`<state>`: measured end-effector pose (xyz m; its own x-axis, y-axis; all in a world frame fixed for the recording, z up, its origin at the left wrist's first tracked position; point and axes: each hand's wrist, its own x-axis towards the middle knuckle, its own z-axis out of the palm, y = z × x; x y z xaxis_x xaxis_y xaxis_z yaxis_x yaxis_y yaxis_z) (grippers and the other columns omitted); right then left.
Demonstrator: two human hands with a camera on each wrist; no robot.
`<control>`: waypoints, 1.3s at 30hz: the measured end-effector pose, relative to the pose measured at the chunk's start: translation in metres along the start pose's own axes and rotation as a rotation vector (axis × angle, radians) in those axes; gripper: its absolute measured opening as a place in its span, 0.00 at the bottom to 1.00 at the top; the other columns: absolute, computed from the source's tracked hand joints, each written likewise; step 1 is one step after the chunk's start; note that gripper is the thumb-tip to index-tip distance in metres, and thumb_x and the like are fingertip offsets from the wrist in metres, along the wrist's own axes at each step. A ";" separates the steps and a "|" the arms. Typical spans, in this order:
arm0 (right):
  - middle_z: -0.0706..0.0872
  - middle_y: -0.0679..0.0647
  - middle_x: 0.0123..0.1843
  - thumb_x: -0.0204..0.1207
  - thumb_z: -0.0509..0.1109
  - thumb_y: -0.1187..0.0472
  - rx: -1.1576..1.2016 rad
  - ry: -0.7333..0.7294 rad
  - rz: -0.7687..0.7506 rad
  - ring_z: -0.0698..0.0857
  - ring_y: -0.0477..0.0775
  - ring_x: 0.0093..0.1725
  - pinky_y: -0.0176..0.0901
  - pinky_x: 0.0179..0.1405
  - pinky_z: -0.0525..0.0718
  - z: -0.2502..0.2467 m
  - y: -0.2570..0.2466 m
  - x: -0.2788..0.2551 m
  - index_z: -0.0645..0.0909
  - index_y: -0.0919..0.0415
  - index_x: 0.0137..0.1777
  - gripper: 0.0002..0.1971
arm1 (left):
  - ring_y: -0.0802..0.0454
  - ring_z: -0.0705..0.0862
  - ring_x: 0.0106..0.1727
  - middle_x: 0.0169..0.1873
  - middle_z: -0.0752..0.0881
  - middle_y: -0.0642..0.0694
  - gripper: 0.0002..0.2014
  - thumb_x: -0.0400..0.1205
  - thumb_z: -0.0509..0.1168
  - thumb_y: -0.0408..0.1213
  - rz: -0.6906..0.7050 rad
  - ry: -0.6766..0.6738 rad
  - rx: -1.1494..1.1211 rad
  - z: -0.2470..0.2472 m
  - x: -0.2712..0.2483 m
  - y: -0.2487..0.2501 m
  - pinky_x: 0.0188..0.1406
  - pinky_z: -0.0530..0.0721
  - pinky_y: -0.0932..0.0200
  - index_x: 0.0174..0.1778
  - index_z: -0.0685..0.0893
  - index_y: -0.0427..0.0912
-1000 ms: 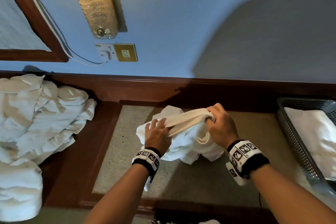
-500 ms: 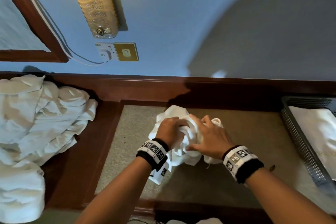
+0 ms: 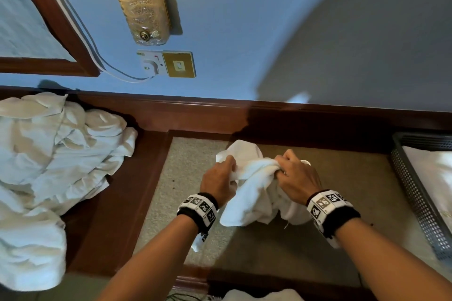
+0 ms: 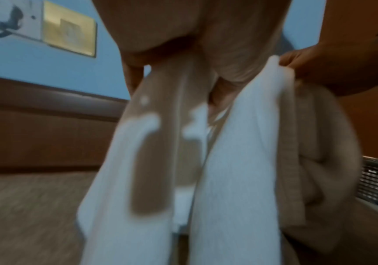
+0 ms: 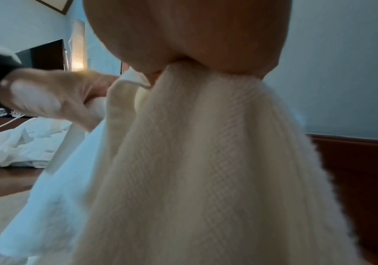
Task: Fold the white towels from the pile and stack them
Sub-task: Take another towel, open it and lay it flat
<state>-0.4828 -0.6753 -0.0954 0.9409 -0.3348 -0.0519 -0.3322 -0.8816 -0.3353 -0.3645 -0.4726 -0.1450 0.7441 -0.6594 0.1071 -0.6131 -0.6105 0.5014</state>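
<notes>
While both grips clench it, left hand (image 3: 218,179), right hand (image 3: 297,178), towel (image 3: 254,193) bunched between (hanging below).

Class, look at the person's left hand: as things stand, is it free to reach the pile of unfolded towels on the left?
Probably not yet. The left hand grips the white towel, as does the right hand. Nothing lies between it and the pile; letting go would free it.

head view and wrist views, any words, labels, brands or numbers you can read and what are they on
No readable words or numbers in any view.
Wristbands on the left hand and right hand: black-and-white square marker patterns only, no letters.
White wall socket and brass switch plate: markings too small to read.
Towel held by both hands: no label visible.
</notes>
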 end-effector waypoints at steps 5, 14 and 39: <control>0.73 0.49 0.52 0.82 0.61 0.54 0.022 0.072 0.109 0.81 0.62 0.41 0.53 0.41 0.80 -0.006 0.014 0.009 0.75 0.49 0.51 0.03 | 0.45 0.81 0.46 0.47 0.84 0.47 0.10 0.77 0.71 0.27 -0.260 0.090 -0.210 0.002 0.004 -0.045 0.45 0.85 0.49 0.51 0.85 0.44; 0.70 0.56 0.62 0.67 0.79 0.60 -0.174 0.133 0.040 0.83 0.60 0.36 0.47 0.25 0.82 0.018 0.016 0.019 0.71 0.45 0.70 0.32 | 0.40 0.86 0.49 0.47 0.87 0.41 0.09 0.92 0.60 0.41 -0.534 0.044 -0.733 -0.007 0.027 -0.043 0.40 0.84 0.52 0.54 0.84 0.43; 0.74 0.60 0.72 0.61 0.82 0.65 -0.462 0.099 -0.563 0.87 0.61 0.48 0.43 0.17 0.80 0.034 -0.024 0.056 0.81 0.43 0.72 0.37 | 0.40 0.85 0.42 0.49 0.86 0.36 0.11 0.79 0.67 0.32 -0.630 -0.091 -1.013 -0.022 0.049 -0.049 0.38 0.84 0.48 0.56 0.82 0.45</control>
<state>-0.4200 -0.6613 -0.1217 0.9742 0.2006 0.1032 0.1846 -0.9719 0.1460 -0.2921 -0.4648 -0.1453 0.7920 -0.4223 -0.4410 0.3710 -0.2407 0.8969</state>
